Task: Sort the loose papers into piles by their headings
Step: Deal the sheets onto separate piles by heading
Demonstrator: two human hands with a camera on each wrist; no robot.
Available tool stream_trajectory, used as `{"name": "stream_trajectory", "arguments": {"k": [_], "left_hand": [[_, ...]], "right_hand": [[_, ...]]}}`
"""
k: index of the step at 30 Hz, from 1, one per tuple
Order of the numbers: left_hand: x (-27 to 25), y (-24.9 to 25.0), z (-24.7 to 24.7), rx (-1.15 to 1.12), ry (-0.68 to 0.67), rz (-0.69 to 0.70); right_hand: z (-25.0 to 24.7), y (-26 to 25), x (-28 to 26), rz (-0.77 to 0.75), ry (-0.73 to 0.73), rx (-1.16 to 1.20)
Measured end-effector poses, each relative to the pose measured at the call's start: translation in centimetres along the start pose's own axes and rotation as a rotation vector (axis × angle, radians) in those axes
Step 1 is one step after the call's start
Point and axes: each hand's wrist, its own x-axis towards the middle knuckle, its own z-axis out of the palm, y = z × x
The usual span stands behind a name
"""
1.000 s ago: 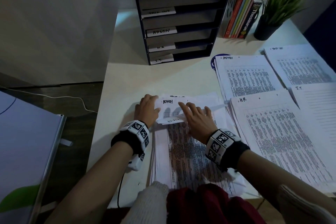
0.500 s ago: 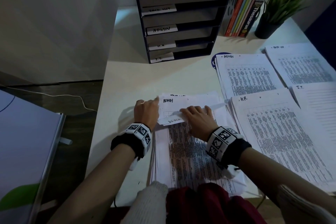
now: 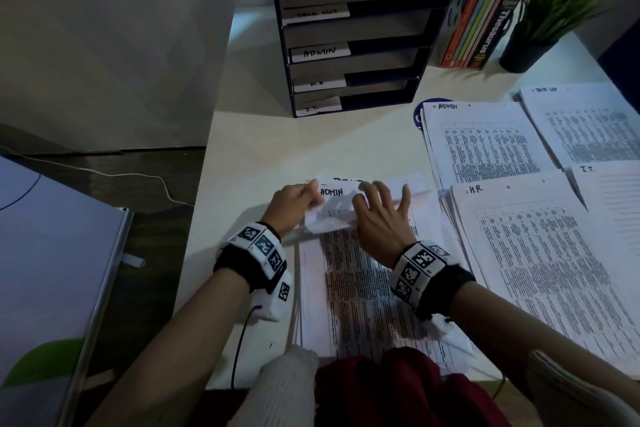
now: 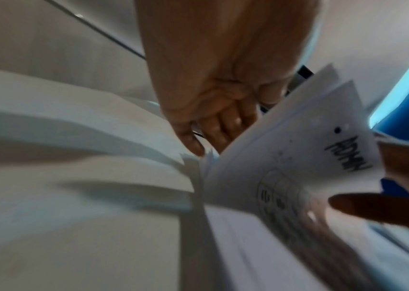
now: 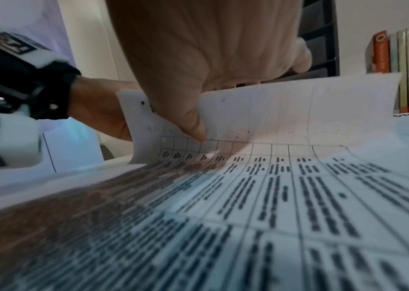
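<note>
The left hand (image 3: 290, 205) pinches the top-left corner of the curled-up ADMIN sheet (image 3: 337, 206) while the right hand (image 3: 380, 215), fingers spread, presses its far edge with thumb beneath, both atop the unsorted stack (image 3: 360, 291) just left of the H.R. pile (image 3: 540, 253).

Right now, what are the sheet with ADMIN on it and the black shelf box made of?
The ADMIN sheet looks like thin matte white paper: it curls up where the right hand lifts it. The shelf box is dark and smooth with thin flat trays; plastic or painted metal, I cannot tell.
</note>
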Motion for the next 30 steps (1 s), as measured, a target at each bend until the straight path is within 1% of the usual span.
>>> {"name": "stream_trajectory", "arguments": {"k": [1, 2, 4, 6, 9, 12, 13, 15, 17, 19, 20, 22, 24, 25, 26, 27, 28, 29, 30], "left_hand": [[0.4, -0.5, 0.1, 0.135, 0.05, 0.027], [0.8, -0.9, 0.1, 0.235, 0.073, 0.041], [1.4, -1.5, 0.3, 0.367, 0.053, 0.017], [1.5, -1.7, 0.4, 0.431, 0.041, -0.002], [1.4, -1.9, 0.4, 0.436, 0.076, 0.033], [1.1, -1.8, 0.5, 0.402, 0.109, 0.069], [0.9, -1.6, 0.5, 0.35, 0.129, 0.072], [0.5, -0.8, 0.5, 0.161, 0.128, 0.042], [0.3, -0.5, 0.6, 0.029, 0.064, 0.017], [0.1, -0.1, 0.4, -0.012, -0.038, -0.004], [-0.1, 0.2, 0.3, -0.041, -0.102, -0.04], [-0.4, 0.9, 0.2, -0.091, -0.194, -0.108], [-0.4, 1.5, 0.0, -0.098, -0.208, -0.114], [-0.4, 1.6, -0.1, -0.074, -0.187, -0.1], [-0.2, 1.4, -0.1, -0.034, -0.135, -0.074], [0.3, 1.0, 0.0, 0.023, -0.055, -0.043], [0.9, 0.4, 0.2, 0.092, 0.019, -0.012], [1.3, 0.0, 0.2, 0.155, 0.058, 0.016], [1.4, -0.1, 0.3, 0.196, 0.065, 0.031]], "right_hand": [[0.0, 0.0, -0.2, -0.033, -0.004, -0.009], [-0.2, -0.1, -0.3, -0.06, -0.059, -0.016], [-0.1, 0.1, -0.7, -0.101, -0.172, -0.003], [-0.1, 0.5, -0.9, -0.109, -0.208, 0.004], [0.0, 0.4, -0.8, -0.11, -0.205, 0.013], [0.1, 0.2, -0.6, -0.092, -0.194, 0.019], [0.2, 0.2, -0.5, -0.082, -0.185, 0.032], [0.3, 0.0, -0.3, -0.078, -0.168, 0.064], [0.3, 0.1, 0.0, -0.05, -0.119, 0.12], [0.0, 0.1, 0.1, 0.023, -0.061, 0.219], [-0.1, 0.2, 0.1, 0.042, -0.029, 0.224], [0.1, 0.3, -0.1, 0.026, 0.022, 0.119], [0.1, 0.2, -0.5, 0.027, 0.032, -0.022], [0.3, 0.2, -0.6, 0.026, 0.038, -0.053], [0.2, 0.2, -0.8, 0.014, 0.041, -0.065], [0.0, 0.1, -1.0, -0.011, 0.037, -0.071], [-0.2, 0.1, -1.1, -0.036, 0.003, -0.062], [-0.3, 0.1, -1.2, -0.074, -0.056, -0.047], [-0.4, 0.0, -1.4, -0.119, -0.147, -0.013]]}}
